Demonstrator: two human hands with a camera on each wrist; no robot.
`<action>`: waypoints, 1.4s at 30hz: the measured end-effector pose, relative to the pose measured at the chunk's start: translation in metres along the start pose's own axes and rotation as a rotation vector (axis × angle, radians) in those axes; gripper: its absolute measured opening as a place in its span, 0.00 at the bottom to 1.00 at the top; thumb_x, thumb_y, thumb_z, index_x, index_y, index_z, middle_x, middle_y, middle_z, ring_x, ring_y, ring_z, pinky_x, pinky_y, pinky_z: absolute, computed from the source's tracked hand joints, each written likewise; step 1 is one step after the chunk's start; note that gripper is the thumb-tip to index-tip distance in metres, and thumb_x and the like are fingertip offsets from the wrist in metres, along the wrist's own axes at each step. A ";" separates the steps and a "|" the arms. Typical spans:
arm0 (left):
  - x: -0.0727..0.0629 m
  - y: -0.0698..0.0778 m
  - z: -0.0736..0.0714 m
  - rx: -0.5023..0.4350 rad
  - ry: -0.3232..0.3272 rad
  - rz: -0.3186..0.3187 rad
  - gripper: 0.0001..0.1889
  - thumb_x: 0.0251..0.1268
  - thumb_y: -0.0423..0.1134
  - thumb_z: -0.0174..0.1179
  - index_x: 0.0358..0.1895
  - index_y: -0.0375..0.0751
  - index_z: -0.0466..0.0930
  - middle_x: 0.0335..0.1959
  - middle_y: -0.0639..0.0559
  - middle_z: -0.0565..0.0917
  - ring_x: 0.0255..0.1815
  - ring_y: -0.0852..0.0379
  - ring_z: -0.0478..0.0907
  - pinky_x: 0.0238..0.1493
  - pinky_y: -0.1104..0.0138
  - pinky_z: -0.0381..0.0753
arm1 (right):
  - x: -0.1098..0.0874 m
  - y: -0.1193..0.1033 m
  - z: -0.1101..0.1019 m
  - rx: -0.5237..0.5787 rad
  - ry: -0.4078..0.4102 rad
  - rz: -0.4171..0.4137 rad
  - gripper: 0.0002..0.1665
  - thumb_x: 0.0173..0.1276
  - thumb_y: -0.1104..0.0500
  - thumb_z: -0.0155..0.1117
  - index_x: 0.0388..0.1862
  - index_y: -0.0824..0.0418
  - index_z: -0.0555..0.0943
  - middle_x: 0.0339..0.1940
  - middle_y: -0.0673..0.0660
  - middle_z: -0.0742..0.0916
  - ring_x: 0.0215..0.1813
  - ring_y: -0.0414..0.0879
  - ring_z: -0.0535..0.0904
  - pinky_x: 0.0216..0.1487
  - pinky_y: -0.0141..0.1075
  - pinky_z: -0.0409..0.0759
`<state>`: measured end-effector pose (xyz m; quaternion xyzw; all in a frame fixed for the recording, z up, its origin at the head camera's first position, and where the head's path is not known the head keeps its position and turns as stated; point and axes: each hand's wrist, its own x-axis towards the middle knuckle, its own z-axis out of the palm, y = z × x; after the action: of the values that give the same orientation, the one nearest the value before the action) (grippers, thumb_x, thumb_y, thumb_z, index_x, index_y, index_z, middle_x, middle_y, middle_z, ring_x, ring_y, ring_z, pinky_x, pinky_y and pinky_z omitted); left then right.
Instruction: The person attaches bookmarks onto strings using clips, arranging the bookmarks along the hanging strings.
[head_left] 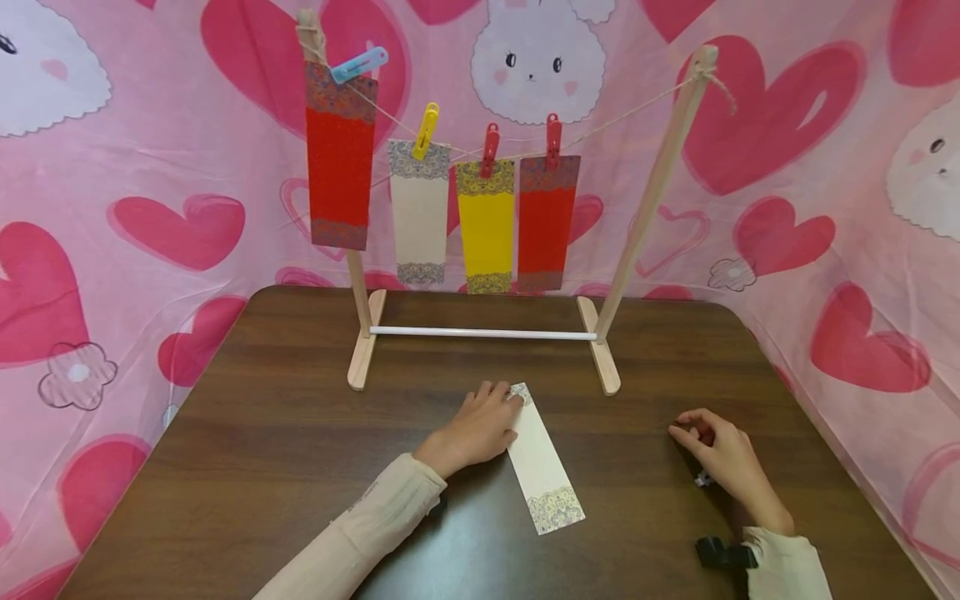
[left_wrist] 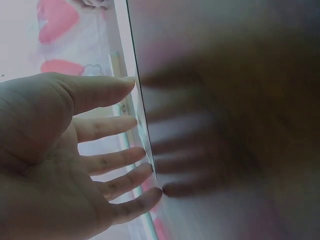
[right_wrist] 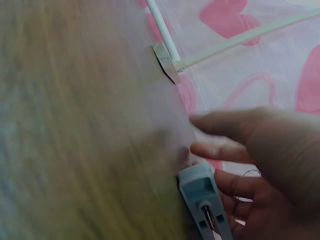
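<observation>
On the table lies a long cream card (head_left: 542, 458) with a lace-like pattern at both ends. My left hand (head_left: 480, 427) rests over its far end, fingertips at its left edge. Seen from the left wrist, the thumb and fingers of that hand (left_wrist: 55, 145) are spread, their tips down at the card and tabletop. My right hand (head_left: 726, 457) hovers low over the table's right side, fingers loosely bent. Beneath it is a small pale clothespin (head_left: 702, 479). In the right wrist view this clothespin (right_wrist: 202, 197) looks grey-blue, with thumb and forefinger apart from it.
Behind stands a wooden rack with a white crossbar (head_left: 480, 332) and a sagging string. From it hang two red cards (head_left: 341, 167) (head_left: 547, 221), a cream card (head_left: 420, 221) and a yellow card (head_left: 486, 229), held by blue, yellow and red clothespins. A pink heart-patterned cloth surrounds the table (head_left: 300, 467).
</observation>
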<state>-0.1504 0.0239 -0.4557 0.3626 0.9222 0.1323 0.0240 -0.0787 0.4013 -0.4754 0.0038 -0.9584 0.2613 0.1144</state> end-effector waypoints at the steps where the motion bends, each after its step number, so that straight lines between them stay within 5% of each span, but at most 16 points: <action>1: 0.000 -0.002 0.001 -0.014 0.010 0.005 0.20 0.66 0.42 0.66 0.58 0.43 0.77 0.58 0.44 0.73 0.57 0.43 0.69 0.49 0.51 0.75 | 0.001 -0.001 0.000 0.010 -0.012 -0.002 0.12 0.67 0.54 0.71 0.43 0.61 0.83 0.24 0.47 0.79 0.25 0.33 0.71 0.26 0.31 0.69; 8: 0.001 -0.004 0.000 -0.010 0.025 0.003 0.20 0.65 0.42 0.66 0.58 0.44 0.76 0.57 0.44 0.74 0.55 0.44 0.69 0.48 0.52 0.75 | 0.001 -0.011 0.003 0.067 -0.103 0.020 0.16 0.66 0.48 0.71 0.43 0.58 0.83 0.26 0.48 0.78 0.27 0.35 0.72 0.25 0.31 0.71; 13: 0.001 0.006 0.002 0.030 -0.099 -0.040 0.27 0.73 0.53 0.56 0.70 0.47 0.70 0.69 0.42 0.69 0.69 0.41 0.65 0.61 0.45 0.71 | 0.002 -0.009 0.003 0.052 -0.052 -0.001 0.13 0.66 0.50 0.71 0.42 0.58 0.84 0.26 0.47 0.81 0.27 0.36 0.75 0.27 0.31 0.72; 18: 0.004 0.009 0.006 0.030 -0.116 -0.035 0.29 0.74 0.59 0.51 0.70 0.46 0.69 0.72 0.43 0.67 0.74 0.39 0.61 0.67 0.42 0.66 | -0.005 0.006 -0.013 -0.075 0.065 0.065 0.19 0.66 0.50 0.71 0.43 0.64 0.83 0.42 0.66 0.85 0.48 0.65 0.77 0.48 0.56 0.70; 20: 0.006 0.007 0.006 0.021 -0.083 -0.012 0.27 0.74 0.59 0.51 0.66 0.46 0.71 0.68 0.44 0.71 0.72 0.39 0.65 0.65 0.41 0.68 | -0.012 0.014 -0.022 -0.131 0.031 0.155 0.27 0.68 0.45 0.67 0.49 0.68 0.80 0.53 0.76 0.78 0.55 0.78 0.67 0.46 0.68 0.62; 23: 0.008 0.004 0.004 -0.007 -0.058 0.023 0.25 0.74 0.57 0.53 0.63 0.45 0.72 0.64 0.45 0.74 0.70 0.41 0.68 0.64 0.41 0.69 | -0.021 0.022 -0.035 -0.188 -0.098 0.273 0.39 0.70 0.36 0.60 0.57 0.70 0.74 0.58 0.83 0.69 0.56 0.85 0.58 0.44 0.73 0.59; 27: 0.010 0.005 0.002 -0.031 -0.050 0.027 0.25 0.73 0.55 0.55 0.66 0.46 0.71 0.65 0.44 0.74 0.69 0.42 0.69 0.63 0.41 0.69 | -0.025 0.021 -0.044 -0.180 -0.229 0.299 0.45 0.69 0.32 0.58 0.58 0.75 0.71 0.49 0.77 0.77 0.52 0.76 0.69 0.47 0.66 0.68; 31: 0.010 0.006 0.006 -0.033 -0.139 -0.005 0.30 0.74 0.56 0.53 0.75 0.52 0.64 0.76 0.42 0.62 0.77 0.40 0.56 0.70 0.41 0.61 | -0.026 0.008 -0.040 -0.089 -0.305 0.296 0.35 0.71 0.40 0.61 0.52 0.72 0.69 0.30 0.59 0.81 0.29 0.56 0.81 0.33 0.48 0.79; 34: 0.008 0.006 0.008 -0.036 -0.226 0.017 0.32 0.74 0.59 0.52 0.77 0.58 0.59 0.80 0.45 0.52 0.80 0.40 0.46 0.74 0.42 0.55 | -0.023 0.001 -0.030 -0.020 -0.266 0.250 0.25 0.71 0.49 0.65 0.48 0.68 0.71 0.22 0.52 0.80 0.18 0.46 0.78 0.22 0.37 0.76; 36: 0.008 0.004 0.007 -0.045 -0.237 0.072 0.32 0.72 0.59 0.54 0.76 0.57 0.63 0.79 0.47 0.56 0.80 0.42 0.49 0.75 0.46 0.55 | -0.019 -0.003 -0.025 -0.019 -0.203 0.197 0.20 0.69 0.53 0.67 0.47 0.67 0.74 0.22 0.51 0.82 0.20 0.45 0.78 0.22 0.36 0.76; 39: 0.007 0.006 0.004 -0.092 -0.161 0.138 0.27 0.71 0.56 0.59 0.69 0.50 0.74 0.74 0.48 0.68 0.76 0.47 0.61 0.72 0.53 0.64 | -0.014 -0.006 -0.019 -0.054 -0.105 0.117 0.17 0.65 0.56 0.70 0.45 0.66 0.77 0.25 0.51 0.84 0.26 0.44 0.79 0.28 0.38 0.75; 42: 0.005 0.017 0.006 -0.001 0.030 0.102 0.25 0.68 0.58 0.60 0.58 0.44 0.80 0.60 0.44 0.79 0.62 0.47 0.74 0.52 0.56 0.82 | -0.011 -0.009 -0.015 -0.073 -0.065 0.074 0.15 0.64 0.59 0.71 0.45 0.66 0.79 0.27 0.51 0.85 0.29 0.43 0.78 0.31 0.39 0.74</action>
<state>-0.1416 0.0406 -0.4570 0.4070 0.9027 0.1392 0.0036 -0.0640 0.4008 -0.4610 -0.0273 -0.9701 0.2299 0.0735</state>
